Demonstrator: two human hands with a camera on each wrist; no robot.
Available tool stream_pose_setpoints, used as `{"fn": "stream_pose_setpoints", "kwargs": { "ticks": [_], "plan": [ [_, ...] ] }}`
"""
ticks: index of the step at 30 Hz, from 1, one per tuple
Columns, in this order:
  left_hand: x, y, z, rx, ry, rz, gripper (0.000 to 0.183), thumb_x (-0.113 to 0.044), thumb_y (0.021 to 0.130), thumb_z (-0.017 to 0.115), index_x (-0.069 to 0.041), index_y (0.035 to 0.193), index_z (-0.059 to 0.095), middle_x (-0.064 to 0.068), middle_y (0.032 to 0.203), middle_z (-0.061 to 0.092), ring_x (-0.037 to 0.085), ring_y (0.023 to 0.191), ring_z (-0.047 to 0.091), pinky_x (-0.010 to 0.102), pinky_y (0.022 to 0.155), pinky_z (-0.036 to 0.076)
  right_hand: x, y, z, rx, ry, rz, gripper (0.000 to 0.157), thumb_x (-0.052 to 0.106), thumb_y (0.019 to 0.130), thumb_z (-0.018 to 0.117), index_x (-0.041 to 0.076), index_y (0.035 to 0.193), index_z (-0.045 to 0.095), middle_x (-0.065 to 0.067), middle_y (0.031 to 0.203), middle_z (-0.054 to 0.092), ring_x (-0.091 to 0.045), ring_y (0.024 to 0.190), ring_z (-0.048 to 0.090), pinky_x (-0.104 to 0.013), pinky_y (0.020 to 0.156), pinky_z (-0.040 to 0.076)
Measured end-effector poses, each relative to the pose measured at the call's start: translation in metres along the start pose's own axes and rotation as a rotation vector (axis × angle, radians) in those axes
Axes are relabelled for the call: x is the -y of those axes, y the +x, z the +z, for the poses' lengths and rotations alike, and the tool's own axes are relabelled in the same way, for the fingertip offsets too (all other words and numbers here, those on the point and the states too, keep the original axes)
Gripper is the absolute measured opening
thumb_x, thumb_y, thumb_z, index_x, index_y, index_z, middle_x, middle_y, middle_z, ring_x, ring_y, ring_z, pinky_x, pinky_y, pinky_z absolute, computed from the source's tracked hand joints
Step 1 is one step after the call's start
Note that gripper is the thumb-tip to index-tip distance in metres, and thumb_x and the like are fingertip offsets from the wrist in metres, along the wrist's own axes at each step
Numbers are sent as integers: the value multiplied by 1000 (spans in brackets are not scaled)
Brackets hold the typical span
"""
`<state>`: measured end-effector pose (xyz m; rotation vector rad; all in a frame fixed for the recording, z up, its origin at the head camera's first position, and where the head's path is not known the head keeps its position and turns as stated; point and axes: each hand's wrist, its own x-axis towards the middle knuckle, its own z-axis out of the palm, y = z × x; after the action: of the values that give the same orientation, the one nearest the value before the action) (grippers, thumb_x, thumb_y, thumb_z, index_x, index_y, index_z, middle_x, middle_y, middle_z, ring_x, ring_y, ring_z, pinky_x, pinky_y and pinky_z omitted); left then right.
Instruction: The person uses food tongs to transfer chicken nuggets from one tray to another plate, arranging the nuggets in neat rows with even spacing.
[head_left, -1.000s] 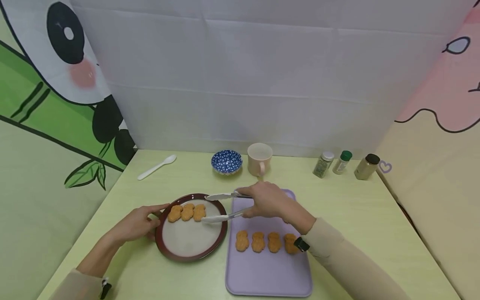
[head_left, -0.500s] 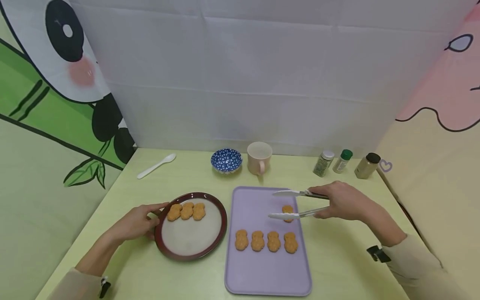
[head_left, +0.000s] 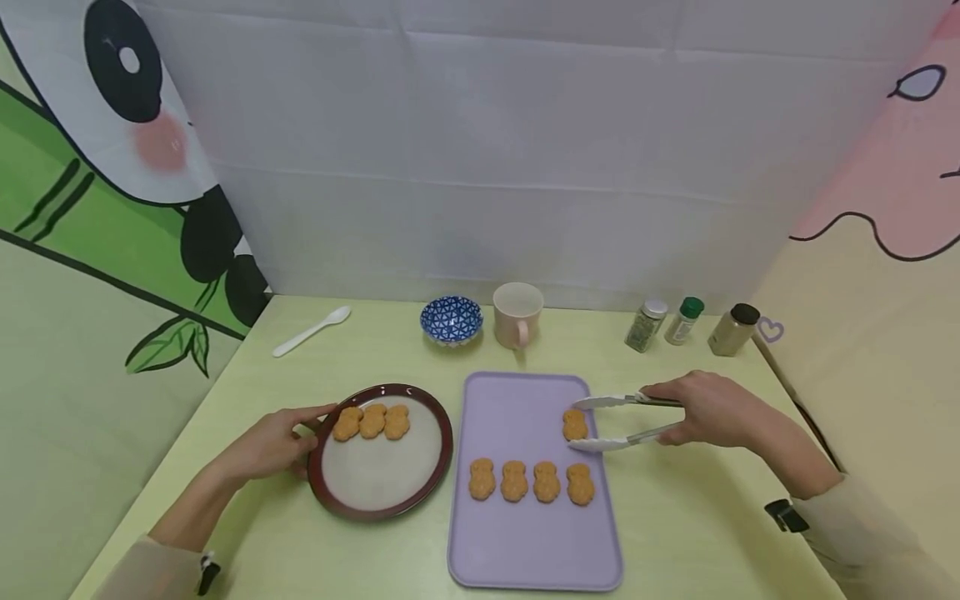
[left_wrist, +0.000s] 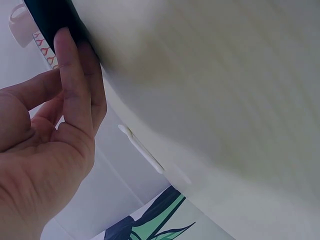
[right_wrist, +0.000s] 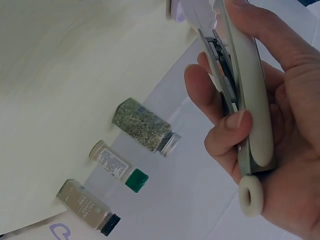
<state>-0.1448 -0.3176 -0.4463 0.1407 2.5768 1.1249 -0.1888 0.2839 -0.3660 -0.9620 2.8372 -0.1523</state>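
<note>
My left hand (head_left: 268, 448) holds the left rim of a round plate (head_left: 375, 479) with a brown border. Three golden-brown, nugget-like pieces (head_left: 372, 422) sit in a row on the plate. In the left wrist view, fingers (left_wrist: 75, 85) reach to the plate's dark edge. My right hand (head_left: 720, 414) grips metal tongs (head_left: 600, 445) with pale tips. The tongs are spread, one tip on either side of a single nugget-like piece (head_left: 575, 425) at the far right of a lilac tray (head_left: 532, 542). Nearer me on the tray lies a row of several similar pieces (head_left: 513, 482).
A white spoon (head_left: 311, 332) lies at the back left. Behind the tray stand a blue patterned bowl (head_left: 452, 321) and a pink mug (head_left: 517, 315). Three seasoning jars, one green-capped (head_left: 684, 322), stand at the back right, near the wall.
My right hand has moved the tongs from over the plate, right and away from it, to the lone piece on the tray, with the tips now around it. My left hand stays at the plate.
</note>
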Motion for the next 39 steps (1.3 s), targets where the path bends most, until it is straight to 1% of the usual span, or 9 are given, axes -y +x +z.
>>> {"fn": "stream_pose_setpoints", "kwargs": {
  "ticks": [6,11,15,20,24,27,32,39],
  "plan": [
    [1,0,0,-1,3,-7,54,2,89,50,-8,142,43,18,110,55,20,64,62,35,53,52,3,4,-3,6,-28,-27,56,38,71,79,15,120,66,11,90,66,-2,62,47,-27,55,41],
    [1,1,0,0,4,-16,54,1,89,51,-9,142,44,17,110,56,21,63,61,36,52,51,13,11,-9,-32,9,-50,56,41,73,77,15,121,66,13,87,65,-2,61,46,-26,55,40],
    [0,1,0,1,11,-22,54,1,89,51,-9,141,44,17,110,56,21,63,61,36,52,51,36,31,-13,-79,44,-83,56,42,75,76,15,122,65,11,89,65,-3,64,48,-28,58,42],
    [1,1,0,-7,12,-17,54,2,88,51,-8,141,44,18,109,56,20,63,61,36,52,52,78,69,-17,-97,70,-115,57,41,74,77,17,124,64,10,94,66,-4,70,52,-30,63,45],
    [1,1,0,-2,-4,-18,54,2,88,51,-7,141,44,18,110,55,21,63,61,36,52,52,112,98,-16,-93,36,-152,54,42,73,78,19,121,66,10,91,66,-7,70,52,-30,61,45],
    [2,1,1,1,-10,-20,54,2,88,51,-7,141,44,18,110,55,21,63,61,36,53,52,131,115,-11,-82,-8,-166,53,44,72,78,22,119,67,10,88,64,-9,69,51,-31,59,45],
    [1,1,1,-7,7,-12,54,2,89,51,-8,141,44,18,110,55,20,63,61,36,52,52,151,132,-4,-47,-49,-140,55,45,71,79,27,121,65,11,84,61,-11,68,50,-31,56,44],
    [2,0,1,-10,4,-12,55,2,89,51,-9,142,43,19,112,54,20,63,62,36,52,52,164,144,-2,-11,-73,-154,58,45,71,79,27,124,64,12,91,65,-7,72,54,-29,55,46]
  ]
}}
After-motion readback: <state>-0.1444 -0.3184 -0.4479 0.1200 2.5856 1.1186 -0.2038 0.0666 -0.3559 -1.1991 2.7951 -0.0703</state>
